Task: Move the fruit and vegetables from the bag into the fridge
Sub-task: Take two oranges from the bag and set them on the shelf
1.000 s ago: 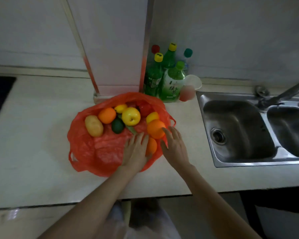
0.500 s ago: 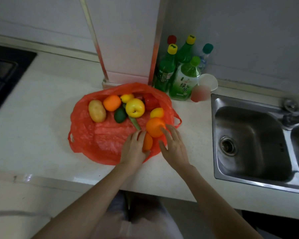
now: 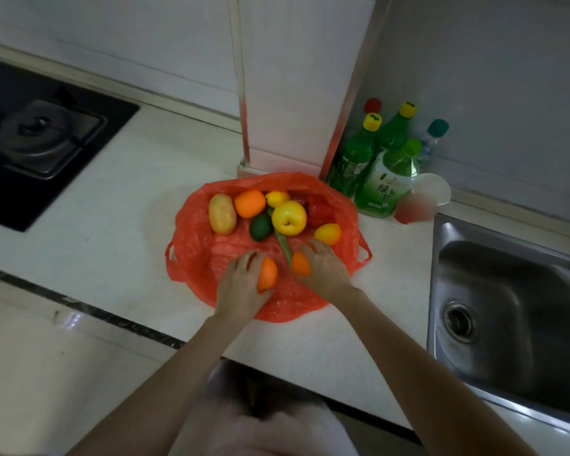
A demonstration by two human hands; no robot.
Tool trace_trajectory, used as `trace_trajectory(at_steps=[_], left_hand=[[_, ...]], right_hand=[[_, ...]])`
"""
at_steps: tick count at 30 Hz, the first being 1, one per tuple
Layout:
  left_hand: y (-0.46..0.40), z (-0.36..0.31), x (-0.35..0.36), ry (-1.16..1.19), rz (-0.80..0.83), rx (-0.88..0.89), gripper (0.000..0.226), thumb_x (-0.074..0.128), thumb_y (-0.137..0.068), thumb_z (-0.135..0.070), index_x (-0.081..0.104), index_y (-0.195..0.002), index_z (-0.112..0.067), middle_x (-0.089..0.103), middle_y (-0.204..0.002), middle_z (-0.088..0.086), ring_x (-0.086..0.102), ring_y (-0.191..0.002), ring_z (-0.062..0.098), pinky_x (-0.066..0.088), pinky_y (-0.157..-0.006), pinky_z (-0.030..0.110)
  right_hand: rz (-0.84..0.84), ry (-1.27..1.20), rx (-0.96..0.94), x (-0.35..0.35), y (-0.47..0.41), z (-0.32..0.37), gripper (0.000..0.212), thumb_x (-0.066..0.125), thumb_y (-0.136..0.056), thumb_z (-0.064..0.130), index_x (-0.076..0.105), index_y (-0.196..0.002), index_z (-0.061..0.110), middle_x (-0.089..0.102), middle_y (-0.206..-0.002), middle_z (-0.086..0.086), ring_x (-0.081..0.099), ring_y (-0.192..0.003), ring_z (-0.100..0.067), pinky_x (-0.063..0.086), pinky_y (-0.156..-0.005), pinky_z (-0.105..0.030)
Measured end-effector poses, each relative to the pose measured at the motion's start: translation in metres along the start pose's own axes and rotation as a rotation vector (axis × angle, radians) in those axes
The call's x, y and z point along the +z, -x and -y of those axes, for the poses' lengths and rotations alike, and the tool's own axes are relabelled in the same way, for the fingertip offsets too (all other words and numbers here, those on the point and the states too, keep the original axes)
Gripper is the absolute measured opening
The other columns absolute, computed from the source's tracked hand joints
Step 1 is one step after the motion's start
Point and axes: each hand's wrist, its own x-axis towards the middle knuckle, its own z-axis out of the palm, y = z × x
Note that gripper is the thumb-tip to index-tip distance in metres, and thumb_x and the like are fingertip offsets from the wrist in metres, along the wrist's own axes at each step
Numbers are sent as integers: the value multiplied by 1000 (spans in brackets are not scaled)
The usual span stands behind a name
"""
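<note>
Grip: left hand (image 3: 241, 284) and right hand (image 3: 324, 269) each curl round one round orange fruit (image 3: 266, 273), (image 3: 300, 264), probably for one trip. Underneath lies the flattened red plastic bag (image 3: 195, 248) on the pale worktop (image 3: 106, 205); beyond, remaining produce including a yellow apple (image 3: 289, 217).

A pale countertop (image 3: 89, 232) lies under the hands. Far left of them is a black stove (image 3: 30, 143), to their right a steel sink (image 3: 507, 311); light walls behind.

Plastic, steel and stone-look surfaces
Crinkled thin red plastic bag (image 3: 208, 255); brushed metal sink (image 3: 507, 291); smooth pale speckled worktop (image 3: 112, 225); glossy plastic bottles (image 3: 387, 182).
</note>
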Motion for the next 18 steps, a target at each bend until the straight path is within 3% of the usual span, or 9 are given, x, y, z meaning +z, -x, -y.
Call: trace_trajectory(at_steps=[8,12,18], left_hand=[[10,15,-13,57,-27,-97,78,80,-65,-32,47,-132,-13,49,-133,11,47,-117,34,43,-94,42],[12,21,-19,71,-57,-142,77,79,-66,-34,46,-133,-13,48,-133,11,48,-116,35,41,-95,43],[20,41,-43,117,-165,-202,76,79,-68,-35,45,-133,-15,47,-135,9,47,-119,33,43,-94,42]], right_hand=[[-11,54,9,4,4,-2,68,72,-72,33,44,-133,24,43,-134,-7,40,-123,-30,46,-87,-39],[-152,-28,-66,-6,10,0,65,73,-69,35,52,-129,22,50,-130,-5,48,-117,-30,49,-83,-41],[-277,-179,-188,-18,7,29,72,79,-65,37,50,-129,25,50,-130,-3,51,-115,-27,50,-81,-38]])
